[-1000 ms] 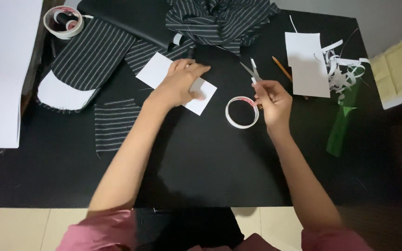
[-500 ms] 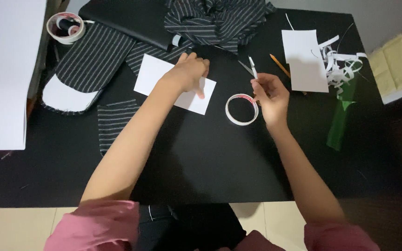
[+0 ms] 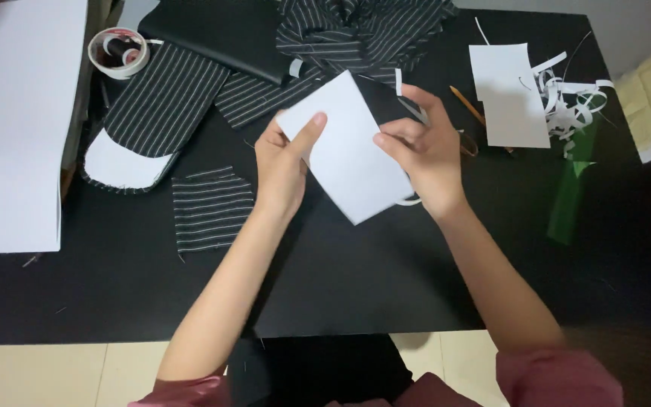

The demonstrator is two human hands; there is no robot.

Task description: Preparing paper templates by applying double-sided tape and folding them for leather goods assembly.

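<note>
Counter (image 3: 431,286): black, cluttered with striped cloth (image 3: 212,207). White paper card (image 3: 344,154): lifted above it, pinched by our left hand (image 3: 284,162) and right hand (image 3: 423,154), fingers closed on opposite edges; we judge a level, taut grip best.

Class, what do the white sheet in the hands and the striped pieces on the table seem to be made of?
White sheet: probably thin matte card or stiff paper; it stays flat when held by the left hand and right hand. Striped pieces: woven cloth, black with white pinstripes, with slightly frayed edges.
</note>
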